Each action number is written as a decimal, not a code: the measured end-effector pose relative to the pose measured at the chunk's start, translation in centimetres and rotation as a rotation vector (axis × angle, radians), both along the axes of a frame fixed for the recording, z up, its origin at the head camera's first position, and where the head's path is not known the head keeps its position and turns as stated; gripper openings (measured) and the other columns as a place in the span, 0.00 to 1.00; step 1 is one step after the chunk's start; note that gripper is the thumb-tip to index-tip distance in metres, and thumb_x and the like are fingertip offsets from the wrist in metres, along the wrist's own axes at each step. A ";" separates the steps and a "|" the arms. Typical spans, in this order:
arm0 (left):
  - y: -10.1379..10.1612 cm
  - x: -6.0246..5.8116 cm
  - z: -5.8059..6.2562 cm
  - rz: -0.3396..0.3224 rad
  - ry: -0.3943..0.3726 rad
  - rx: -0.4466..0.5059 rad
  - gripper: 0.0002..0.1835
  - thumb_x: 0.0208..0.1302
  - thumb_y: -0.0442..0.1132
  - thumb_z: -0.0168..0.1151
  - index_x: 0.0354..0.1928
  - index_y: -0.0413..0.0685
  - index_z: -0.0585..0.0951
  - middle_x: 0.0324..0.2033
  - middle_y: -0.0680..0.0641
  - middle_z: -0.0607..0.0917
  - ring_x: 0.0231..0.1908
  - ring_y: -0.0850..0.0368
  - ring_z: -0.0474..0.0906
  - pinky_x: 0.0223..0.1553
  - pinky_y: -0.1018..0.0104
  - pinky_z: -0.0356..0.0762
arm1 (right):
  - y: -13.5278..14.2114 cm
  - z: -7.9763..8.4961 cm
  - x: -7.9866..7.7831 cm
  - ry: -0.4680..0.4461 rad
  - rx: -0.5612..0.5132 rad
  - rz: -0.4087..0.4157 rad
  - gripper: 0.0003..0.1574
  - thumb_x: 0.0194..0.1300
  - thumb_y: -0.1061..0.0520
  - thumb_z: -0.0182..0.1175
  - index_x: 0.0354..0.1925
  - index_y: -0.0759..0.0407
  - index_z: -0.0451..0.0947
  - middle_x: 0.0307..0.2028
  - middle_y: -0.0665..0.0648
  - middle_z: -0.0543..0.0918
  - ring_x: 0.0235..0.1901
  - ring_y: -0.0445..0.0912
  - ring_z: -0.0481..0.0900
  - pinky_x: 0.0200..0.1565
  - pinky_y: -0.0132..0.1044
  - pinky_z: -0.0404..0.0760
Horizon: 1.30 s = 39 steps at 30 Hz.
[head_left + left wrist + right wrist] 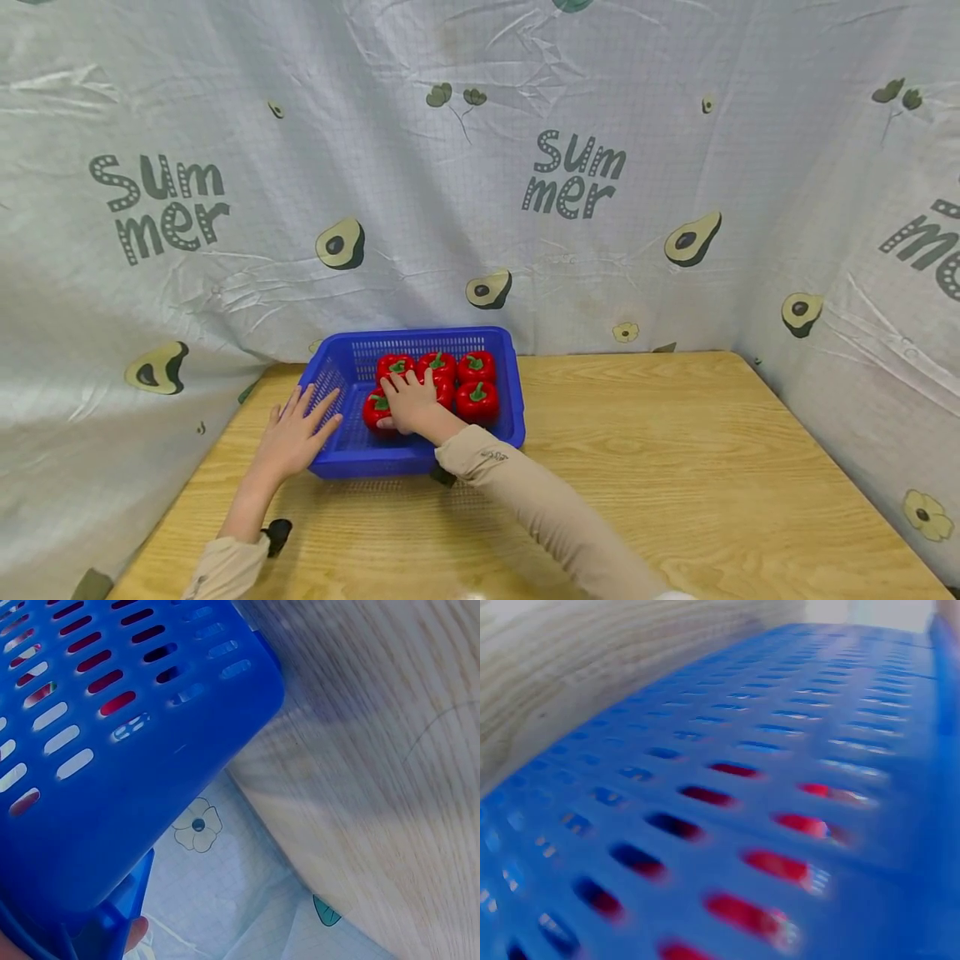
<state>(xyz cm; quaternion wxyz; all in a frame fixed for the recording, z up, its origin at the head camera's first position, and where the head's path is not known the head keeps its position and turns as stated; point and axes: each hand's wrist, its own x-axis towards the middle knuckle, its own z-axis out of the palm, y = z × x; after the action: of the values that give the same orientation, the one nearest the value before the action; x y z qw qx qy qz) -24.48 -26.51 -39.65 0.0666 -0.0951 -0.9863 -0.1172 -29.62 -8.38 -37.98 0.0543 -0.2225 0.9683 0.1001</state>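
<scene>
A blue plastic basket (367,467) with slotted walls stands toward the back left of the table and holds several red bell peppers (477,403) with green stems, grouped at its middle and right. My right hand (414,406) reaches in over the front wall and grips the front-left bell pepper (375,413), thumb in front and fingers behind; the hand partly covers a pepper beside it. With fingers spread, my left hand (291,437) rests on the basket's left rim. A left fingertip (136,934) shows past the rim in the left wrist view. Red shows through blurred slots in the right wrist view.
The wooden table (637,450) extends right and in front of the basket. A printed cloth (420,208) hangs behind and at both sides. The table's left edge runs close to the basket's left side. A dark wrist device (278,536) sits at my left wrist.
</scene>
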 end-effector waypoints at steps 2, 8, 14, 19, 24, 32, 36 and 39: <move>-0.1 0.0 0.0 -0.002 0.012 0.007 0.33 0.66 0.60 0.34 0.65 0.46 0.60 0.64 0.27 0.53 0.64 0.29 0.44 0.59 0.31 0.40 | 0.2 0.6 0.1 -0.014 -0.001 0.000 0.45 0.60 0.30 0.40 0.69 0.40 0.40 0.69 0.43 0.47 0.70 0.43 0.45 0.68 0.48 0.45; -0.3 0.0 0.3 -0.004 0.029 0.019 0.33 0.66 0.60 0.35 0.65 0.45 0.61 0.64 0.27 0.53 0.64 0.29 0.45 0.59 0.31 0.40 | 1.1 2.2 0.6 -0.044 -0.014 -0.002 0.44 0.61 0.30 0.39 0.69 0.41 0.39 0.69 0.43 0.47 0.70 0.44 0.44 0.68 0.49 0.44; -0.5 0.1 0.2 -0.002 0.041 0.026 0.32 0.67 0.58 0.36 0.64 0.45 0.61 0.63 0.27 0.53 0.63 0.28 0.46 0.59 0.32 0.40 | 2.4 2.9 1.0 -0.018 -0.050 0.039 0.43 0.61 0.31 0.40 0.69 0.41 0.41 0.69 0.44 0.48 0.69 0.46 0.46 0.68 0.52 0.43; -0.5 0.3 0.2 -0.012 0.114 0.028 0.29 0.67 0.55 0.39 0.63 0.42 0.64 0.62 0.27 0.57 0.61 0.27 0.51 0.59 0.33 0.45 | 4.3 3.4 1.4 -0.001 -0.123 0.084 0.43 0.61 0.32 0.42 0.69 0.43 0.43 0.69 0.46 0.51 0.69 0.46 0.48 0.67 0.54 0.44; -0.2 0.5 0.2 -0.028 0.245 0.032 0.25 0.66 0.48 0.45 0.59 0.40 0.68 0.60 0.28 0.62 0.57 0.28 0.61 0.57 0.35 0.54 | 7.1 3.6 2.4 0.023 -0.194 0.152 0.42 0.62 0.33 0.43 0.69 0.46 0.46 0.68 0.47 0.56 0.67 0.46 0.52 0.65 0.56 0.48; 0.5 1.3 0.0 -0.058 0.439 0.038 0.22 0.60 0.40 0.54 0.56 0.39 0.72 0.56 0.32 0.70 0.50 0.31 0.71 0.51 0.39 0.66 | 11.5 2.6 4.0 0.077 -0.303 0.254 0.38 0.64 0.38 0.45 0.67 0.50 0.53 0.65 0.50 0.62 0.64 0.48 0.56 0.62 0.56 0.52; 1.1 2.1 0.4 -0.096 0.435 0.047 0.23 0.60 0.41 0.54 0.57 0.42 0.71 0.56 0.33 0.71 0.52 0.33 0.70 0.51 0.39 0.66 | 13.8 1.8 4.4 0.126 -0.352 0.287 0.37 0.64 0.40 0.47 0.66 0.52 0.55 0.63 0.52 0.65 0.62 0.48 0.60 0.59 0.55 0.55; 1.8 2.8 1.0 -0.134 0.394 0.089 0.23 0.61 0.42 0.53 0.59 0.43 0.69 0.58 0.34 0.69 0.54 0.33 0.67 0.53 0.39 0.64 | 15.5 1.4 4.6 0.145 -0.416 0.313 0.35 0.64 0.42 0.48 0.65 0.55 0.58 0.62 0.54 0.66 0.60 0.50 0.61 0.57 0.56 0.57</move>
<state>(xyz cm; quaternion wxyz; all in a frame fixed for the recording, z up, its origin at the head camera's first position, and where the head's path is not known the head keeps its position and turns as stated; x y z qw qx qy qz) -21.66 -24.66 -38.62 0.2545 -0.1784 -0.9395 -0.1438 -24.97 7.08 -36.62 -0.0782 -0.3682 0.9231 -0.0781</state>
